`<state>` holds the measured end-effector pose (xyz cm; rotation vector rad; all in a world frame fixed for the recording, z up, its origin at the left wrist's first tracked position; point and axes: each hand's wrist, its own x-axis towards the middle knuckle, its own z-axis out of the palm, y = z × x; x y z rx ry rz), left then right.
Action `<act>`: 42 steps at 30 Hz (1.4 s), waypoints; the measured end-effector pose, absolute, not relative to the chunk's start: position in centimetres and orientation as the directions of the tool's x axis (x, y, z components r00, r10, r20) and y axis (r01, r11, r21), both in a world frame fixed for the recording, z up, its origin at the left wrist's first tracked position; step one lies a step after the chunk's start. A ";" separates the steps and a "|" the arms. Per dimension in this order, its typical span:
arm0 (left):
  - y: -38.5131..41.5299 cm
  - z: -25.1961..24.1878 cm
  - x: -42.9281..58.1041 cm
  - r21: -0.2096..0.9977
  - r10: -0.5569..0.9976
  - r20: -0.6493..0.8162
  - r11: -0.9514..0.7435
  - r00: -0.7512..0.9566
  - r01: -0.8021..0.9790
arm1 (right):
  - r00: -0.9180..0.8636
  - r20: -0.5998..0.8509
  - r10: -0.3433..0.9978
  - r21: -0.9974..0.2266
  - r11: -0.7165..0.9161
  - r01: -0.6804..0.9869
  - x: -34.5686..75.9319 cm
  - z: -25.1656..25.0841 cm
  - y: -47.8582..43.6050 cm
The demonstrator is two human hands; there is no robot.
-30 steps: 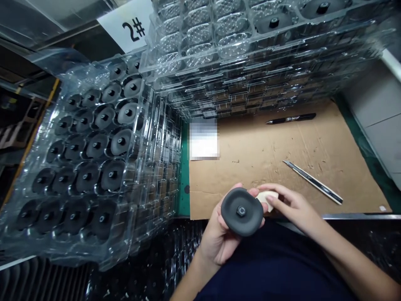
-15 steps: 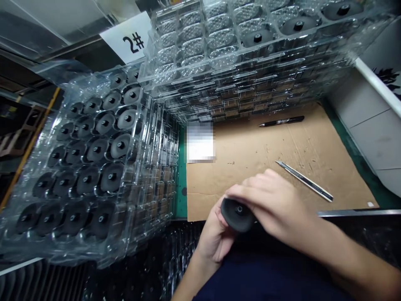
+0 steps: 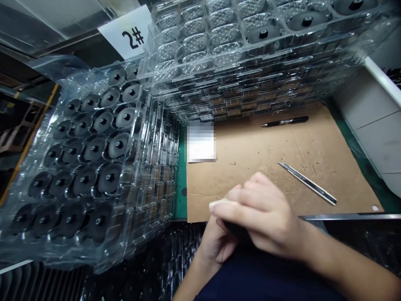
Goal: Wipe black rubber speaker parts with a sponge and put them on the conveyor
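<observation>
Low in front of my body, both hands are together. My left hand [image 3: 214,241] is closed around a dark round cup-shaped part [image 3: 238,230], mostly hidden under the other hand. My right hand [image 3: 266,211] lies across the top of that part with curled fingers. A small pale piece [image 3: 218,203] shows at its index fingertip; I cannot make out whether it is a cloth or a finger cover. Beyond my right hand, a utility knife [image 3: 308,184] lies on a cardboard sheet [image 3: 232,179].
Left stands a stack of clear plastic trays [image 3: 125,184] filled with similar dark parts [image 3: 109,177]. Another tray stack [image 3: 225,90] at the back holds a few. A black pen [image 3: 285,121], a blurred white paper [image 3: 201,148] and a "2#" sign [image 3: 127,33] are also here.
My right hand has moved left and over the dark part, covering its round face, which showed before. The left hand keeps its hold. The view has shifted slightly.
</observation>
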<state>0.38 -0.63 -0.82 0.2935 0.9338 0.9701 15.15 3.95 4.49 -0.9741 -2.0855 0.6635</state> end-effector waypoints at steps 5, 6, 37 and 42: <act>0.0 -0.2 -0.5 0.430 0.802 -0.438 0.583 0.406 -0.689 | -0.201 0.012 0.980 -0.811 0.127 0.572 17.8 0.4 4.2; 0.1 -0.2 -0.7 0.419 0.804 -0.424 0.582 0.417 -0.696 | -0.171 -0.055 0.984 -0.807 0.057 0.588 18.2 -1.0 3.8; 1.5 0.4 0.1 0.551 0.849 -0.452 0.508 0.275 -0.662 | -0.345 0.236 0.909 -0.752 0.395 0.527 16.5 3.6 1.4; 1.1 0.5 0.4 0.479 0.767 -0.549 0.615 0.332 -0.626 | -0.442 0.436 0.784 -0.606 0.619 0.499 16.0 4.3 3.9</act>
